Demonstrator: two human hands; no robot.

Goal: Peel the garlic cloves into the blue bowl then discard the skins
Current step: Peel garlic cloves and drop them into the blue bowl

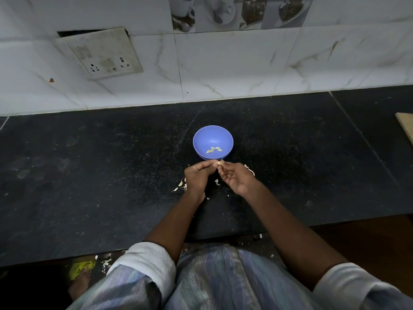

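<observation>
Garlic job, big to small: black counter [89,175] carries blue bowl [213,142] mid-slab, near the tiled wall [223,70]. Left hand [197,176] and right hand [237,179] meet just in front of the bowl's near rim, both pinching one garlic clove [221,162] between fingertips. Peeled cloves [214,149] sit in the bowl bottom. Loose skins [181,184] lie scattered on the counter beside and under both hands.

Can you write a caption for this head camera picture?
Both hands pinch a garlic clove beside the blue bowl.
</observation>
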